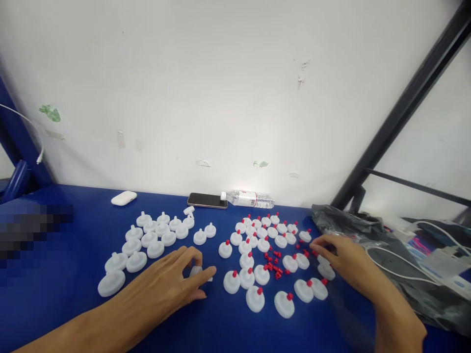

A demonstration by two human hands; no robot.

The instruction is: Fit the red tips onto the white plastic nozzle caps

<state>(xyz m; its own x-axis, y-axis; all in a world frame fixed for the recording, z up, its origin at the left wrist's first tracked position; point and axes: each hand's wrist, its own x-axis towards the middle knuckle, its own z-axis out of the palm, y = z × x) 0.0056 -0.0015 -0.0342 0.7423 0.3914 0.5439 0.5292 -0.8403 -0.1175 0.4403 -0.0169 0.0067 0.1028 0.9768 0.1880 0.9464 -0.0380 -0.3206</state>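
Observation:
My left hand (172,277) is closed around a small white part (196,270), apparently one of the white discs, largely hidden by the fingers. On the left stands a group of white round discs with plain stems (149,239). Right of centre are many similar discs with red caps on their stems (231,282). Loose red caps (276,267) lie among them. My right hand (340,257) is at the right edge of this group, its fingers bent together. A red cap (314,253) shows at the fingertips, beside partly covered white discs (326,270); the exact grip is hidden.
Along the wall lie a white earphone-like case (124,198), a dark phone (207,200) and a clear plastic bottle (247,198) on its side. Black plastic sheeting (401,274) with a white cable covers the right of the blue table (66,314). A dark post (397,108) slants upward.

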